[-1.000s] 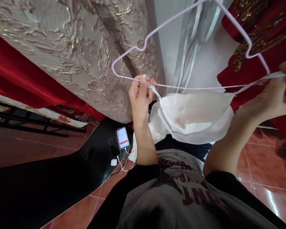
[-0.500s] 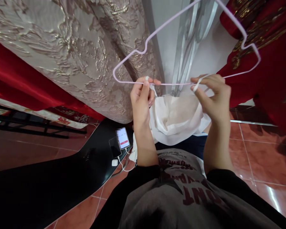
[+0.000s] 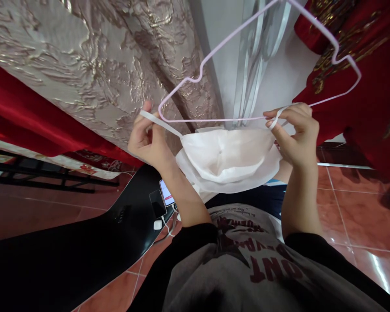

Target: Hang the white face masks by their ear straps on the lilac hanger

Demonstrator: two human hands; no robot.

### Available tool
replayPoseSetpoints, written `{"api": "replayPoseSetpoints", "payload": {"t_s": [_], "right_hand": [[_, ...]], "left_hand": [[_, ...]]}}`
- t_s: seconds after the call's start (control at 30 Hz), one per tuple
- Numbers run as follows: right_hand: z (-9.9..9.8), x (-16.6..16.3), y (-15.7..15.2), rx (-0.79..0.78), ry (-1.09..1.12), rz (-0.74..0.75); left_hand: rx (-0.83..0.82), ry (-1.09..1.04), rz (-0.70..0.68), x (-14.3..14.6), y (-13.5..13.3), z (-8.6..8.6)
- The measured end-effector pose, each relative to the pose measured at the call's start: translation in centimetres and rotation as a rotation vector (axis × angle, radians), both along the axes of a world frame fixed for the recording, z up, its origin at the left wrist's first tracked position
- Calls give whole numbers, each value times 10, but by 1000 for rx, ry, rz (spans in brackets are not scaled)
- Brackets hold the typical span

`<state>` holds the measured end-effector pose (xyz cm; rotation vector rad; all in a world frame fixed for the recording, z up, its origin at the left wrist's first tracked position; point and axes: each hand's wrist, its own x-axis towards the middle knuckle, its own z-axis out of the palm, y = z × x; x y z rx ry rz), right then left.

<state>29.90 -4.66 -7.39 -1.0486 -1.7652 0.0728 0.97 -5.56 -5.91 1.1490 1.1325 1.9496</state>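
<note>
A white strappy garment (image 3: 229,158) hangs between my two hands, just under the bottom bar of a pale lilac wire hanger (image 3: 211,119). My left hand (image 3: 147,138) pinches the garment's left strap, pulled out taut past the hanger's left end. My right hand (image 3: 294,134) pinches the right strap near the hanger's bottom bar, right of centre. The hanger's hook runs out of the top of the picture.
A beige embossed curtain (image 3: 100,69) and red cloth (image 3: 370,78) hang close behind. A black glossy table (image 3: 84,247) at the lower left carries two phones (image 3: 162,197) and a white charger. Red floor tiles (image 3: 354,212) lie below.
My left hand has slid left off the hanger bar, drawing the left strap out taut. My right hand came in from the far right and now holds still; the garment has spread wider.
</note>
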Motion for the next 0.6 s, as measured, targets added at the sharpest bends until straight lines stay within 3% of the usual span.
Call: {"api": "replayPoseSetpoints", "payload": {"t_s": [0.07,0.17,0.27,0.5,0.6], "right_hand": [[-2,-1,1,10,-4,11],[-7,-5,2,-11,-16,-6],[-9,-12,1,9,-8,-24],[-10,-21,-4,52,-16,-53],[-11,-19,-4,58,-15,-33]], "left_hand": [[53,49,54,-6,1,-6],[281,91,119,-18,14,-16],[465,194,43,-23,33,-11],[335,629,-170,-16,51,44],[290,660,-125,-15,58,48]]}}
